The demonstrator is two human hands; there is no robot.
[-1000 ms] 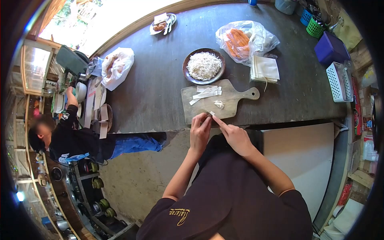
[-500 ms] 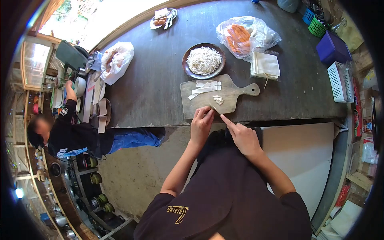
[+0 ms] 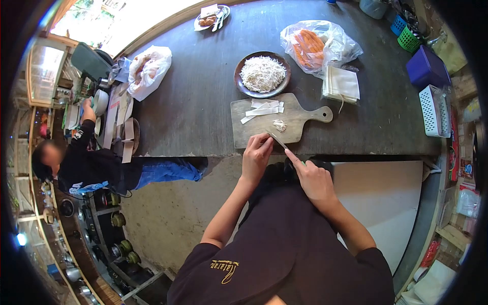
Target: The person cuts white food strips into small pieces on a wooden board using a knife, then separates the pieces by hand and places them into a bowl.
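My right hand [image 3: 314, 179] grips a small knife [image 3: 279, 142], a bit of green handle showing by the fingers. Its blade points to the front edge of a wooden cutting board [image 3: 244, 133], close to my left fingertips. My left hand [image 3: 258, 151] is closed at that edge, fingers pinched together; what they hold is hidden. On the board lie several flat whitish strips [image 3: 260, 109] and a small heap of thin shreds [image 3: 279, 125]. Behind the board, a dark round plate [image 3: 238, 81] carries a large pile of white shreds [image 3: 263, 74].
A clear bag with orange food [image 3: 309, 47] and a stack of pale sheets [image 3: 340, 83] lie back right. A white plastic bag [image 3: 151, 76] sits left. Baskets, including a white one [image 3: 431, 112], line the right side. A person [image 3: 86, 162] stands at the left table end.
The knife's blade has turned into clearer view as my right hand shifted slightly. My left hand stays at the board's edge. The whole view has moved a little.
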